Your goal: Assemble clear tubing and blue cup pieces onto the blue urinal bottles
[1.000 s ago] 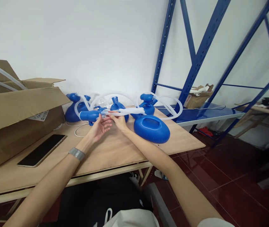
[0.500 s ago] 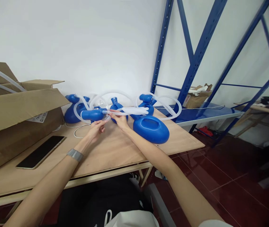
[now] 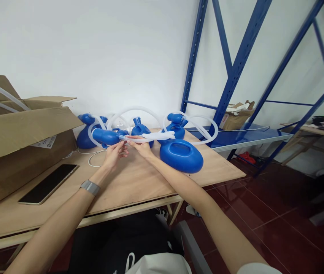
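A blue funnel-shaped urinal head [image 3: 108,137] lies sideways above the table, with a clear connector [image 3: 122,137] at its narrow right end. Just below that joint, my left hand [image 3: 115,155] pinches at the end of a translucent white tube [image 3: 159,136]. My right hand [image 3: 140,147] is closed on the same tube, right beside the left fingertips. From there the tube runs right in a coiled bundle. The fingers partly hide the joint. A blue bottle with a recessed handle [image 3: 181,156] rests on its side, right of my right hand.
More blue bottles with tubes stand along the wall, including one at the left [image 3: 86,137] and one at the right [image 3: 176,127]. An open cardboard box [image 3: 30,152] and a phone [image 3: 48,184] occupy the wooden table's left [image 3: 139,182]. Blue shelving [image 3: 230,87] rises at right.
The urinal head has shifted slightly left and tilted down toward the connector. My right hand has slid left along with the tube, and my left fingers have moved up to the joint.
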The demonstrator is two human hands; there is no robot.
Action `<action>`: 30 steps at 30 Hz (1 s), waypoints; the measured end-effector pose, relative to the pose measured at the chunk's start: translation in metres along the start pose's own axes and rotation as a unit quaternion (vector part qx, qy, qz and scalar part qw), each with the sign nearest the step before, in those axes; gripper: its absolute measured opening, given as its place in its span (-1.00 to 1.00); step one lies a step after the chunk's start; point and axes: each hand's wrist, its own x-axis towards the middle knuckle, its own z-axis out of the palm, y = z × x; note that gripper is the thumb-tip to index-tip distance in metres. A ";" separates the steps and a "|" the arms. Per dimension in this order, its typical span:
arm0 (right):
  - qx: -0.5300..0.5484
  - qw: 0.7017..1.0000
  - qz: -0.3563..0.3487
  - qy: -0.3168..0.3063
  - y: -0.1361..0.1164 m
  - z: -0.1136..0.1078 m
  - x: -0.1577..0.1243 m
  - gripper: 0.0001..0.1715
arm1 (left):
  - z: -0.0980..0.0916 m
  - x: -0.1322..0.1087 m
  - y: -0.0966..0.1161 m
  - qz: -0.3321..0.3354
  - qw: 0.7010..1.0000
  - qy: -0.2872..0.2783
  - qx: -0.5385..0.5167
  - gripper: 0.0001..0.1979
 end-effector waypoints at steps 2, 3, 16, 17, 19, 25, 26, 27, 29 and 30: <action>0.000 1.000 -0.008 -0.001 0.002 0.000 0.000 -0.55 | 0.001 0.000 -0.002 0.014 1.000 0.000 0.009 -0.58; 0.002 1.000 -0.010 -0.001 0.002 0.001 0.000 -0.55 | 0.002 0.000 -0.002 0.016 1.000 -0.006 0.009 -0.57; -0.004 1.000 0.004 0.012 0.004 0.001 0.000 -0.57 | -0.002 0.001 -0.002 0.053 0.993 -0.024 0.098 -0.53; -0.008 1.000 0.002 0.013 0.004 0.001 0.000 -0.57 | -0.002 0.001 -0.003 0.058 0.992 -0.025 0.107 -0.54; -0.018 1.000 -0.004 0.010 0.002 0.001 -0.001 -0.58 | -0.003 0.000 -0.004 0.064 0.990 -0.030 0.122 -0.54; -0.024 1.000 -0.007 0.002 0.000 0.001 -0.002 -0.55 | -0.002 -0.002 -0.009 0.093 0.983 -0.057 0.148 -0.54; -0.020 1.000 -0.005 0.001 0.001 0.002 -0.002 -0.55 | -0.002 -0.002 -0.009 0.096 0.982 -0.060 0.151 -0.53; -0.015 1.000 -0.003 0.000 0.002 0.002 -0.002 -0.54 | -0.003 -0.001 -0.010 0.098 0.982 -0.061 0.151 -0.52; -0.008 1.000 0.000 -0.005 0.003 0.002 -0.001 -0.54 | -0.003 -0.001 -0.010 0.093 0.984 -0.061 0.143 -0.51; -0.005 1.000 0.001 -0.008 0.004 0.002 -0.001 -0.54 | -0.003 0.000 -0.010 0.087 0.985 -0.060 0.135 -0.51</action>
